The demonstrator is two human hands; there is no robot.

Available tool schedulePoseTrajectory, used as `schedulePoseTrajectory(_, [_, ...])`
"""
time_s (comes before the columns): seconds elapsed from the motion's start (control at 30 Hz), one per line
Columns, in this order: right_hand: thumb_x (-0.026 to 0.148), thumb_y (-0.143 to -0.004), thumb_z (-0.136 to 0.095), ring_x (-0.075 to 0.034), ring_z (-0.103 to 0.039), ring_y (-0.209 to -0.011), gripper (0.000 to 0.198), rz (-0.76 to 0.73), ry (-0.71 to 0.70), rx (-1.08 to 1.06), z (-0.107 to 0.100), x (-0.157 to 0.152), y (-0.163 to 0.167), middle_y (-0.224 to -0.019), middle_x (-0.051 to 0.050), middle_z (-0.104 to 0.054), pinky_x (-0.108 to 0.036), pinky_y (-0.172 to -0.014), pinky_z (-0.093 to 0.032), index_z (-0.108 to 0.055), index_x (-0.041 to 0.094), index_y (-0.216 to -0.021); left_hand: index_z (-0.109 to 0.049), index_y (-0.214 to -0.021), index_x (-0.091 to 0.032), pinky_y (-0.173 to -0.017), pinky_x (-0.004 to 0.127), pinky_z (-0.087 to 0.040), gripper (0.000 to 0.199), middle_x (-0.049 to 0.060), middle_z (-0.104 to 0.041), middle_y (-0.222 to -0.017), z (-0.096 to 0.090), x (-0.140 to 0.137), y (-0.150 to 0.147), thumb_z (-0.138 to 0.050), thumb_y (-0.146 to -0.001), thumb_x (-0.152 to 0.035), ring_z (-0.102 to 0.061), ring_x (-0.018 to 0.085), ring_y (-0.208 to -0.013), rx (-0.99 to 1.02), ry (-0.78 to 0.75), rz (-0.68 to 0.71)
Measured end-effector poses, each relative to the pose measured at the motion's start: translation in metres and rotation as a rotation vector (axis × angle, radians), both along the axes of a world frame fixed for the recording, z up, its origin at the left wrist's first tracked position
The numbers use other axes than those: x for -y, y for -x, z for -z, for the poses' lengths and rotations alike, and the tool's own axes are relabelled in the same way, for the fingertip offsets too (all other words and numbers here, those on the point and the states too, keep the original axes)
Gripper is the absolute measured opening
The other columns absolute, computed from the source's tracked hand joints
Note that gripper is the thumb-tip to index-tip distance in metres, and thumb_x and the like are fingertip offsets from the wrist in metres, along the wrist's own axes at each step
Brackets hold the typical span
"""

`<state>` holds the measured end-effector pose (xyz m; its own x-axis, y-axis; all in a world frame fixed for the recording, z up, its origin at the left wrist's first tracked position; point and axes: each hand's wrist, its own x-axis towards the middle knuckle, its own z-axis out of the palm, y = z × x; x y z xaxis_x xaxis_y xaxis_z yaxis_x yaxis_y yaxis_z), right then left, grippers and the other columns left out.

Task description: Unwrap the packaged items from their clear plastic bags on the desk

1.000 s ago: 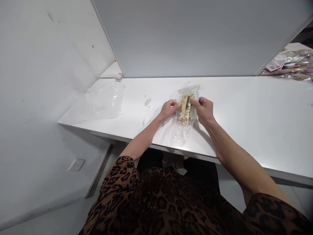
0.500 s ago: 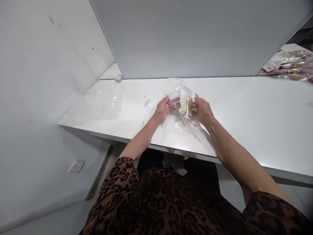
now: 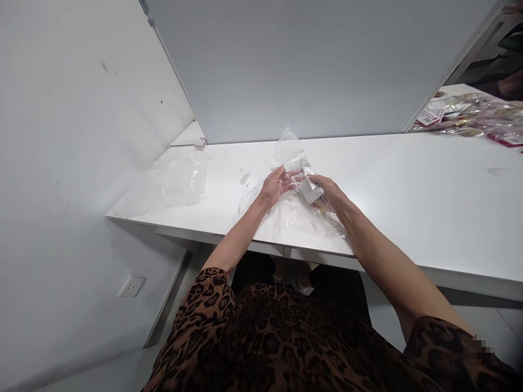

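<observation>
Crumpled clear plastic bag [image 3: 292,212] lies on the white table in front of me. My left hand [image 3: 274,186] is at its left side, palm turned inward. Its fingers are stretched out and apart, showing through the clear film. From the right, my right hand [image 3: 330,190] pinches a flat silvery packet [image 3: 311,188] between thumb and fingers. Clear film surrounds the packet, and something gold-brown shows below it. I cannot tell whether the packet lies inside the bag or against it. The fingers under the packet are mostly hidden.
Another clear plastic sheet or bag [image 3: 183,177] rests on the table's left end by the wall. A small pink-and-white tag [image 3: 200,144] sits at the back. Grey panel [image 3: 294,71] stands behind the table. Several wrapped packages [image 3: 469,114] lie at the far right.
The packet has turned: its pale and gold side showed before, and its silvery face shows now. My right hand has come inward and closed on it. The left hand has barely moved.
</observation>
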<state>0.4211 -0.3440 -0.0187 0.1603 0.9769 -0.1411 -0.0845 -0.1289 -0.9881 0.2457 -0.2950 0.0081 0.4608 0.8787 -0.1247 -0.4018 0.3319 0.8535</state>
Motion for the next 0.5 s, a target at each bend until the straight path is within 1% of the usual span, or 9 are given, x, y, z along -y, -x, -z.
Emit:
schedulePoseTrajectory(0.1, [0.057,-0.077,-0.076,-0.017,-0.048,-0.058,0.041,-0.022,-0.083,0.009,0.000,0.009,0.008,-0.068,-0.001,-0.054,-0.032,-0.052,-0.042,-0.057,0.021,-0.082,-0.051,-0.093,-0.020,-0.084,0.032,-0.057,0.024,0.010,-0.078,-0.111,-0.005,0.002,0.001,-0.059,-0.101,-0.041,-0.077,0.020,-0.092,-0.097,-0.062,-0.017])
schedulePoseTrajectory(0.17, [0.060,-0.072,-0.082,-0.017,-0.050,-0.060,0.049,-0.072,-0.116,-0.026,-0.001,0.016,0.013,-0.070,0.001,-0.053,-0.031,-0.052,-0.042,-0.059,0.022,-0.093,-0.052,-0.102,-0.021,-0.080,0.032,-0.056,0.028,0.010,-0.075,-0.116,-0.011,0.003,0.000,-0.064,-0.097,-0.046,-0.075,0.017,-0.082,-0.196,-0.115,-0.044])
schedulePoseTrajectory(0.23, [0.060,-0.068,-0.086,-0.020,-0.058,-0.072,0.061,-0.091,-0.170,-0.020,-0.001,0.023,0.015,-0.082,-0.001,-0.060,-0.033,-0.058,-0.048,-0.060,0.023,-0.109,-0.051,-0.117,-0.023,-0.076,0.031,-0.055,0.042,0.009,-0.072,-0.120,-0.018,0.003,-0.001,-0.073,-0.090,-0.047,-0.072,0.015,-0.075,-0.332,-0.194,-0.075])
schedulePoseTrajectory(0.3, [0.059,-0.067,-0.086,-0.023,-0.062,-0.089,0.069,-0.083,-0.238,0.051,0.000,0.027,0.017,-0.099,-0.004,-0.065,-0.035,-0.071,-0.053,-0.059,0.022,-0.119,-0.049,-0.129,-0.026,-0.074,0.031,-0.054,0.058,0.007,-0.070,-0.118,-0.025,0.001,-0.005,-0.080,-0.083,-0.044,-0.069,0.014,-0.072,-0.510,-0.326,-0.096])
schedulePoseTrajectory(0.33, [0.058,-0.067,-0.085,-0.025,-0.063,-0.096,0.070,-0.076,-0.258,0.101,0.002,0.028,0.017,-0.105,-0.006,-0.066,-0.037,-0.076,-0.055,-0.058,0.022,-0.122,-0.051,-0.130,-0.026,-0.075,0.030,-0.053,0.059,0.006,-0.069,-0.114,-0.029,0.000,-0.008,-0.081,-0.082,-0.040,-0.068,0.014,-0.073,-0.612,-0.412,-0.107])
schedulePoseTrajectory(0.37, [0.057,-0.067,-0.084,-0.026,-0.062,-0.101,0.072,-0.070,-0.264,0.151,0.004,0.028,0.018,-0.111,-0.007,-0.066,-0.038,-0.079,-0.055,-0.057,0.023,-0.124,-0.055,-0.127,-0.025,-0.076,0.030,-0.051,0.051,0.005,-0.069,-0.108,-0.033,-0.001,-0.011,-0.080,-0.083,-0.036,-0.067,0.015,-0.075,-0.714,-0.508,-0.124])
schedulePoseTrajectory(0.43, [0.054,-0.066,-0.083,-0.029,-0.062,-0.105,0.075,-0.048,-0.247,0.226,0.007,0.027,0.020,-0.117,-0.009,-0.066,-0.041,-0.079,-0.057,-0.055,0.024,-0.129,-0.064,-0.107,-0.022,-0.081,0.030,-0.048,0.019,0.002,-0.068,-0.092,-0.043,-0.005,-0.017,-0.071,-0.089,-0.027,-0.065,0.017,-0.082,-0.886,-0.687,-0.185])
schedulePoseTrajectory(0.47, [0.051,-0.065,-0.082,-0.030,-0.062,-0.106,0.076,-0.032,-0.234,0.243,0.009,0.027,0.021,-0.119,-0.009,-0.065,-0.042,-0.078,-0.057,-0.054,0.024,-0.130,-0.065,-0.096,-0.021,-0.083,0.031,-0.047,0.004,0.002,-0.066,-0.085,-0.047,-0.007,-0.020,-0.065,-0.093,-0.024,-0.064,0.017,-0.084,-0.940,-0.750,-0.229])
schedulePoseTrajectory(0.5, [0.049,-0.064,-0.081,-0.030,-0.062,-0.106,0.077,-0.012,-0.226,0.244,0.010,0.027,0.022,-0.119,-0.010,-0.065,-0.042,-0.078,-0.058,-0.054,0.025,-0.131,-0.063,-0.088,-0.021,-0.084,0.031,-0.046,0.009,0.002,-0.065,-0.081,-0.051,-0.009,-0.023,-0.059,-0.096,-0.022,-0.063,0.018,-0.085,-0.967,-0.789,-0.277])
